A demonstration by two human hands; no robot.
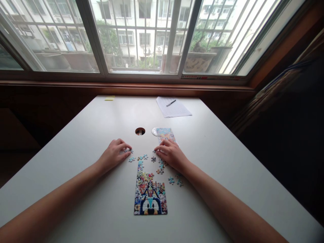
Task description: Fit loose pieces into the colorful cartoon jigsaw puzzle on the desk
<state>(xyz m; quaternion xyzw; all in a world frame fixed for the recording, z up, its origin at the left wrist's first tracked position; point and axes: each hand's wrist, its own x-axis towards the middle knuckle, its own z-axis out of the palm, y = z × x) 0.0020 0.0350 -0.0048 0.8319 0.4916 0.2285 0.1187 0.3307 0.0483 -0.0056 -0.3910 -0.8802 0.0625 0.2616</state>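
A partly joined jigsaw puzzle (151, 199) lies flat on the white table, showing a blue cartoon dog's face below a crowd of small figures. Its upper edge is stepped, with a narrow column rising on the left. Beyond it on the left, my left hand (115, 154) has its thumb and forefinger closed around a puzzle piece (129, 151). My right hand (172, 155) pinches another small puzzle piece (154, 151) at its fingertips, partly hidden. Loose puzzle pieces (161, 166) lie between the hands, and more pieces (171, 180) sit by my right forearm.
A colourful picture card (165, 133) lies just past my right hand, overlapping a round silvery disc (154, 131). The table has a round cable hole (140, 131). Farther back are paper sheets (174, 109), a pen (171, 103) and a yellow slip (109, 98), below a barred window.
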